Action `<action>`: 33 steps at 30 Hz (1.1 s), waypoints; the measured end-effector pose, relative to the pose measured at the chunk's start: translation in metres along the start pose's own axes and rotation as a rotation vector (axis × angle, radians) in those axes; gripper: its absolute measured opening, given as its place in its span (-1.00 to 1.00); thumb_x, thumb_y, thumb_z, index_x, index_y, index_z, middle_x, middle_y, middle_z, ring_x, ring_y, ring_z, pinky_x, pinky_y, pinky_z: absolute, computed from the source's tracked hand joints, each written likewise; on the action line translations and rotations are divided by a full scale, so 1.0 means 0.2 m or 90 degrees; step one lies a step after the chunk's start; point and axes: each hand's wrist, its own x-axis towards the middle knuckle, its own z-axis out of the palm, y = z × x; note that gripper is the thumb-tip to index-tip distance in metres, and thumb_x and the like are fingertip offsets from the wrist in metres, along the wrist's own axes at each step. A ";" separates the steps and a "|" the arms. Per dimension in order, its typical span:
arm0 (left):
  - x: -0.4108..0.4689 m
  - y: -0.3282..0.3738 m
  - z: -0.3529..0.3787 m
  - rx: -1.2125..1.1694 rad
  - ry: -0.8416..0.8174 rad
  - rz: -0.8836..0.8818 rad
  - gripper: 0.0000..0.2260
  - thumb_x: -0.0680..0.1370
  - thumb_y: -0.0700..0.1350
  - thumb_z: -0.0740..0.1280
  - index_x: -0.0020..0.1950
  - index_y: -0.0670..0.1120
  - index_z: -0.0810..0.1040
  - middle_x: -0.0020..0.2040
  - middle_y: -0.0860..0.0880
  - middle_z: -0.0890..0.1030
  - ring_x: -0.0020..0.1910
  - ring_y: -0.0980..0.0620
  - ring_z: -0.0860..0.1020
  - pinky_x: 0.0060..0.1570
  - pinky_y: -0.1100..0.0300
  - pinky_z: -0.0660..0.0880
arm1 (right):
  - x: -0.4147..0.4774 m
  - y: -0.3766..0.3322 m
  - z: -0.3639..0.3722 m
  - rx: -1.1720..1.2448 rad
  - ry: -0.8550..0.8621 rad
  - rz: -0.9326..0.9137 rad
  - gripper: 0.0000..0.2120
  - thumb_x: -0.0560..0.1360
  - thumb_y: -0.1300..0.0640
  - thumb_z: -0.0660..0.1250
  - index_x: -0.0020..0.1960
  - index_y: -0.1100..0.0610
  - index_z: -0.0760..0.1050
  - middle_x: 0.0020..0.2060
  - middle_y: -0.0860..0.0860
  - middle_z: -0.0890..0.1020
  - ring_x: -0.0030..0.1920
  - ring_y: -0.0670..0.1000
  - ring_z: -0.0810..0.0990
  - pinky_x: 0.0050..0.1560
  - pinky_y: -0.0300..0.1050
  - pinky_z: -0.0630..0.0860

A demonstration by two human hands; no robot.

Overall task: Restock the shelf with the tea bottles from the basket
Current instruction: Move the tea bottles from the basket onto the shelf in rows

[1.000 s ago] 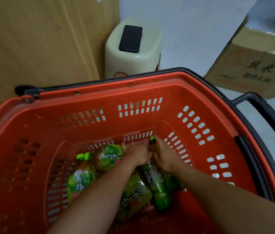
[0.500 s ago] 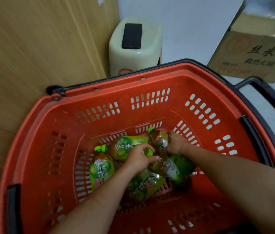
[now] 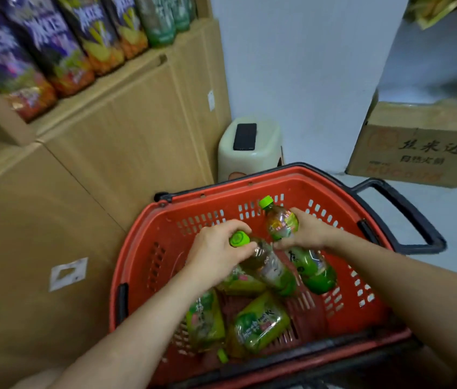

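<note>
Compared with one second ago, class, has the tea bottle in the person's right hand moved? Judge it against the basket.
Yes. The tea bottle in the right hand has risen off the basket floor; its cap now reaches the upper slots.

Left hand (image 3: 216, 252), right hand (image 3: 308, 234): curled fingers (image 3: 235, 225).

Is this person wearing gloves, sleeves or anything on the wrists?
No. The left hand and right hand are bare: no gloves, no ring that shows. The left forearm and right forearm are bare to the picture's edge: no sleeve, watch or bracelet.
</note>
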 end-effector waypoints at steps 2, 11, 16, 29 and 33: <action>-0.07 0.03 -0.12 -0.056 0.073 0.005 -0.78 0.36 0.07 0.50 -0.03 0.19 0.57 -0.05 0.17 0.66 0.01 0.20 0.60 0.03 0.21 0.52 | -0.11 -0.07 0.01 0.072 0.011 -0.050 0.01 0.07 -0.13 0.63 0.39 0.07 0.25 0.16 0.05 0.59 0.12 0.06 0.60 0.24 0.09 0.49; -0.39 0.38 -0.79 -0.157 0.356 0.102 -0.76 0.39 -0.15 0.52 -0.07 0.10 0.55 -0.17 0.12 0.64 -0.19 0.26 0.58 -0.09 0.31 0.50 | -0.61 -0.52 0.18 0.509 -0.321 -0.271 -0.29 0.11 -0.02 0.64 0.17 0.21 0.50 0.03 0.17 0.66 0.02 0.13 0.66 0.01 0.04 0.60; -0.52 0.49 -1.10 -0.032 0.475 0.144 -0.71 0.35 0.09 0.45 0.04 0.15 0.54 -0.08 0.13 0.66 -0.05 0.12 0.63 -0.04 0.00 0.58 | -0.76 -0.89 0.38 0.497 -0.384 -0.413 -0.44 0.16 -0.05 0.61 0.09 0.10 0.59 -0.04 0.09 0.68 -0.01 0.08 0.66 -0.01 -0.03 0.58; -0.84 0.35 -1.92 0.129 0.865 0.091 -0.75 0.38 0.08 0.49 0.01 0.07 0.61 -0.14 0.18 0.60 -0.10 0.22 0.58 -0.11 0.32 0.53 | -0.88 -1.73 0.67 0.490 -0.120 -0.576 -0.62 0.14 0.12 0.63 -0.10 0.09 0.57 -0.30 -0.02 0.67 -0.27 -0.07 0.64 -0.27 -0.23 0.54; -0.80 0.20 -1.98 0.163 0.862 0.039 -0.74 0.37 0.11 0.49 -0.01 0.04 0.62 -0.16 0.16 0.60 -0.10 0.12 0.60 -0.08 0.18 0.57 | -0.83 -1.88 0.70 0.496 -0.085 -0.586 -0.60 0.13 0.10 0.54 -0.06 0.15 0.58 -0.26 0.00 0.70 -0.23 -0.06 0.67 -0.23 -0.23 0.56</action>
